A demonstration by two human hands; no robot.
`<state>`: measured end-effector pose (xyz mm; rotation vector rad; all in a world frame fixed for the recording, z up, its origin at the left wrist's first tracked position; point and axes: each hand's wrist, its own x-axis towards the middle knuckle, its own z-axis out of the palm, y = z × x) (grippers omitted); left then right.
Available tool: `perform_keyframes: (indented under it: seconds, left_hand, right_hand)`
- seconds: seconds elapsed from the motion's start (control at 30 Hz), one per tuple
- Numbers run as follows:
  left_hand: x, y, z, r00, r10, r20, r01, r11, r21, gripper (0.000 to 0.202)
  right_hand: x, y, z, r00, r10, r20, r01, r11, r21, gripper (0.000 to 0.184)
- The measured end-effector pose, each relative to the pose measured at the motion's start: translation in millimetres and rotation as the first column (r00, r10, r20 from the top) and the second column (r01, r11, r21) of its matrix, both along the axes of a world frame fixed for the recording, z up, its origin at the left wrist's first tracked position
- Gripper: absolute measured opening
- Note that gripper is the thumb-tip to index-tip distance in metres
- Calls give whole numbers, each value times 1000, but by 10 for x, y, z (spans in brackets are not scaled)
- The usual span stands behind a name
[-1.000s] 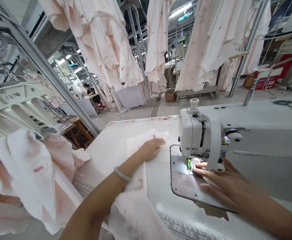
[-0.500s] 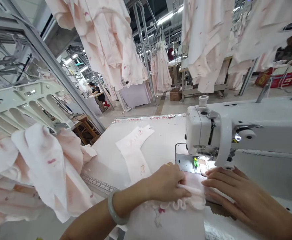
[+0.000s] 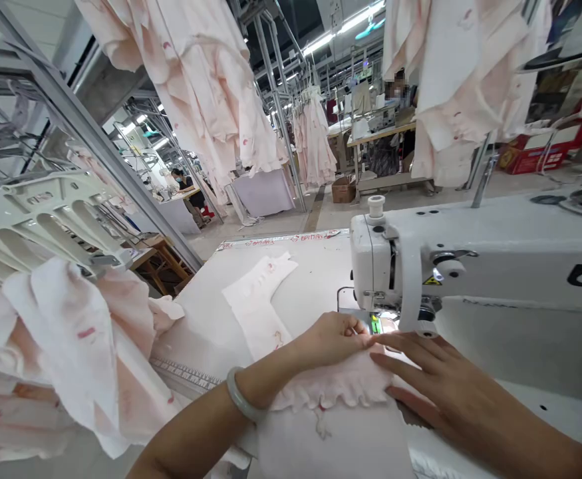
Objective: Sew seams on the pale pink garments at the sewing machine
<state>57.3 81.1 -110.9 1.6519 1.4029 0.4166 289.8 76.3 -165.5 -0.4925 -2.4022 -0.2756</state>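
A white sewing machine (image 3: 470, 256) stands on the white table (image 3: 315, 279). A pale pink ruffled fabric piece (image 3: 335, 406) lies in front of its needle. My left hand (image 3: 333, 339), with a pale bangle on the wrist, has its fingers curled and pinched on the fabric's top edge by the presser foot. My right hand (image 3: 420, 372) lies flat on the fabric with fingers stretched out, fingertips close to the needle. A second cut pink piece (image 3: 261, 299) lies flat on the table to the left.
A heap of pink ruffled fabric (image 3: 71, 346) hangs over a white plastic rack (image 3: 36, 213) at my left. Pink garments (image 3: 211, 86) hang from overhead rails. A ruler strip (image 3: 185, 374) runs along the table's front. Other people sit at tables far behind.
My left hand has pulled back from the far flat piece and brought the ruffled piece to the needle. My right hand stays by the presser foot, now on the fabric.
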Motion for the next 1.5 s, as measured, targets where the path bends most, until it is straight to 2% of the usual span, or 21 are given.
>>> perform_keyframes:
  seconds: [0.1, 0.17, 0.23, 0.3, 0.37, 0.47, 0.53, 0.57, 0.67, 0.8, 0.97, 1.03, 1.1, 1.2, 1.3, 1.43, 1.5]
  left_hand:
    - [43, 44, -36, 986, 2, -166, 23, 989, 149, 17]
    - [49, 67, -63, 945, -9, -328, 96, 963, 251, 18]
    - [24, 63, -81, 891, -22, -454, 200, 916, 347, 20]
    - [-31, 19, -94, 852, -20, -524, 306, 831, 465, 19]
    - [-102, -63, -119, 823, -55, -566, 425, 721, 548, 17]
    - [-186, -208, -214, 753, -238, -614, 619, 572, 538, 26]
    - [-208, -283, -302, 718, -297, -630, 677, 511, 530, 36]
    - [-208, -307, -342, 716, -292, -634, 679, 498, 538, 40]
    - [-192, -331, -414, 739, -255, -624, 655, 489, 576, 40]
    - [-181, -320, -432, 793, -258, -552, 602, 474, 643, 37]
    - [-199, -304, -499, 814, -243, -528, 575, 462, 675, 41]
    - [-206, -283, -513, 803, -265, -533, 590, 474, 654, 43]
    - [-214, -257, -502, 792, -292, -536, 606, 481, 634, 43]
    - [-226, -229, -461, 783, -308, -541, 617, 500, 608, 47]
    - [-237, -213, -427, 769, -324, -551, 631, 524, 572, 51]
    - [-246, -173, -403, 750, -332, -572, 647, 549, 529, 51]
    - [-244, -140, -393, 749, -309, -586, 641, 560, 525, 49]
  right_hand:
    - [18, 36, -55, 992, 95, 86, -96, 995, 7, 32]
    - [14, 37, -40, 984, 140, 110, -137, 990, -35, 32]
    - [6, 14, 12, 981, 168, 97, -159, 982, -99, 33]
    - [9, -25, 71, 982, 172, 80, -159, 976, -147, 32]
    - [32, -65, 108, 985, 158, 71, -146, 978, -146, 32]
    - [83, -96, 117, 985, 165, 54, -156, 977, -144, 30]
    - [106, -92, 124, 981, 188, 55, -176, 968, -177, 29]
    - [111, -83, 131, 980, 192, 53, -179, 964, -195, 28]
    - [109, -33, 143, 986, 159, 47, -145, 964, -224, 27]
    - [110, 69, 66, 996, 53, 74, -40, 985, -169, 39]
    - [115, 145, -26, 994, 54, 97, -43, 993, -109, 56]
    - [106, 151, 0, 995, 52, 80, -47, 997, -56, 49]
    - [94, 152, 45, 995, 61, 73, -63, 998, 27, 35]
    - [83, 157, 80, 995, 73, 73, -80, 992, 101, 33]
    - [89, 160, 42, 996, 60, 71, -64, 996, 60, 32]
    - [99, 149, -18, 996, 49, 70, -43, 996, -82, 44]
    - [93, 146, -8, 997, 47, 53, -41, 993, -109, 48]
